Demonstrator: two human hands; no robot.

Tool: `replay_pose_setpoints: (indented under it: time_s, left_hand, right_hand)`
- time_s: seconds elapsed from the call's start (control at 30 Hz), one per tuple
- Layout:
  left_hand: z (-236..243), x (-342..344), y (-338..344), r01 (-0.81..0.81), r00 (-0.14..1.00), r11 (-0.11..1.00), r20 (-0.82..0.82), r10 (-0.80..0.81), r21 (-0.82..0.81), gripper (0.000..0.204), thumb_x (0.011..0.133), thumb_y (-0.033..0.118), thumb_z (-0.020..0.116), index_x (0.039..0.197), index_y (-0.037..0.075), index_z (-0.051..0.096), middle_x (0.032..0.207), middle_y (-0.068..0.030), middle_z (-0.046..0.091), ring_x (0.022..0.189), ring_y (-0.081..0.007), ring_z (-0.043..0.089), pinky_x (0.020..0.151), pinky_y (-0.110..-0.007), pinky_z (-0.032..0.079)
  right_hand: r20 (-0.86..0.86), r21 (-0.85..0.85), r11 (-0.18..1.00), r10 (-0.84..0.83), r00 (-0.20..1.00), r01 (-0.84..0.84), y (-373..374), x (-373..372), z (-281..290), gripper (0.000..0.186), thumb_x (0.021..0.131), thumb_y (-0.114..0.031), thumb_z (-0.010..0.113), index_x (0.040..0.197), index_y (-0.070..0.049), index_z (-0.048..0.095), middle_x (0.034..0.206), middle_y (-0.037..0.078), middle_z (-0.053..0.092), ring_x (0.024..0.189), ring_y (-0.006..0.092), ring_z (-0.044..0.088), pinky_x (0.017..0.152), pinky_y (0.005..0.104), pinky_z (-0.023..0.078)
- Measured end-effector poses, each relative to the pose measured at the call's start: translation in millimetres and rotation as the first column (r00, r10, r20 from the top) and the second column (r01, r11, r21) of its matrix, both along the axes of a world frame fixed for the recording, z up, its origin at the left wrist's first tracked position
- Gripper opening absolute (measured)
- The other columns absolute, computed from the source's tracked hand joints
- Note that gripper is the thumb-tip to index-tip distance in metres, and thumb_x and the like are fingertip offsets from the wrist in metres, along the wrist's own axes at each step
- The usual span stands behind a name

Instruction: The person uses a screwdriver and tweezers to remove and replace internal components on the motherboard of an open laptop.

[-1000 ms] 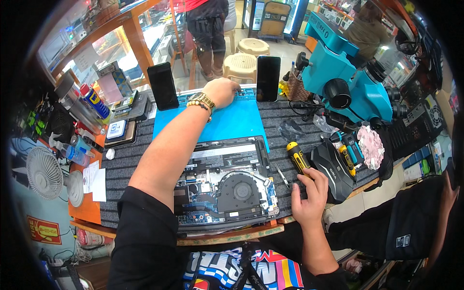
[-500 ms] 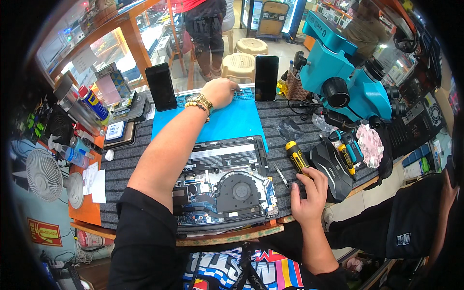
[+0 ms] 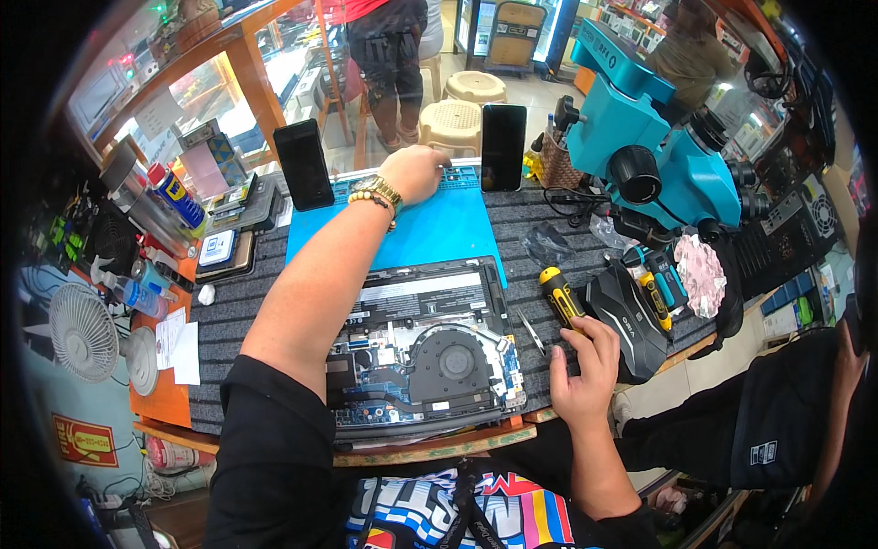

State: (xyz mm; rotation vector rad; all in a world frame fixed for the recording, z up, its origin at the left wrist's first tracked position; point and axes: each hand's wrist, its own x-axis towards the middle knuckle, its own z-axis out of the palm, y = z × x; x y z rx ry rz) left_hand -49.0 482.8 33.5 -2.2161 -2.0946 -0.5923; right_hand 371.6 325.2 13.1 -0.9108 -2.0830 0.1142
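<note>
My left hand [image 3: 409, 176] reaches across to the far edge of a blue work mat [image 3: 439, 227]. Its fingers are curled and pressed together over the mat's compartment strip [image 3: 462, 177]; whatever they pinch is too small or hidden. Below the mat lies an opened laptop [image 3: 430, 352], with its battery, black fan and blue circuit board exposed, partly covered by my left forearm. My right hand [image 3: 588, 366] rests on the bench to the laptop's right, fingers apart and slightly bent. Its fingertips are beside the lower end of a yellow-and-black screwdriver [image 3: 560, 295]. Tweezers [image 3: 531, 331] lie between that hand and the laptop.
Two dark phones [image 3: 305, 165] [image 3: 504, 148] stand upright at the mat's far corners. A teal microscope [image 3: 631, 137] occupies the back right, with a black case [image 3: 626, 320] nearer. Spray can [image 3: 178, 194] and white fan [image 3: 84, 331] stand left. Beyond the glass stands a person [image 3: 389, 64].
My left fingertips have shifted very slightly at the compartment strip. My right hand, the laptop and the tools stay where they were.
</note>
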Motion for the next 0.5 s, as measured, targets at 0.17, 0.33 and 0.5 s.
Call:
replay_pose_setpoints:
  time_s: [0.17,0.33,0.5]
  left_hand:
    - [1.8,2.0,-1.2,-0.013,1.000,1.000,-0.004,0.013,-0.022,0.027,0.103,0.017,0.063,0.121,0.013,0.083,0.118,-0.0179,0.081,0.119,-0.0393,0.073,0.105,-0.052,0.057]
    - [-0.8,0.1,-0.1,0.013,1.000,1.000,-0.012,-0.013,-0.024,0.027,0.102,0.016,0.064,0.121,0.014,0.083,0.119,-0.0178,0.080,0.119,-0.0391,0.073,0.105,-0.051,0.058]
    - [-3.6,0.1,-0.7,0.030,0.999,1.000,-0.025,-0.030,-0.001,0.028,0.101,0.015,0.063,0.121,0.014,0.083,0.119,-0.0176,0.080,0.118,-0.0392,0.073,0.105,-0.051,0.058]
  right_hand:
    - [-0.008,0.000,1.000,0.000,1.000,0.000,0.3,0.4,-0.8,0.029,0.084,0.001,0.078,0.112,-0.001,0.074,0.129,0.017,0.071,0.124,0.0421,0.066,0.109,0.0522,0.051]
    - [-0.009,0.001,1.000,0.003,1.000,-0.003,0.2,-0.3,0.6,0.029,0.084,0.001,0.078,0.112,-0.001,0.074,0.128,0.017,0.071,0.124,0.0420,0.066,0.109,0.0521,0.051]
    - [-0.008,0.004,1.000,0.003,1.000,-0.003,0.7,0.3,-0.4,0.028,0.084,0.001,0.079,0.112,-0.001,0.074,0.128,0.017,0.071,0.124,0.0420,0.066,0.109,0.0519,0.051]
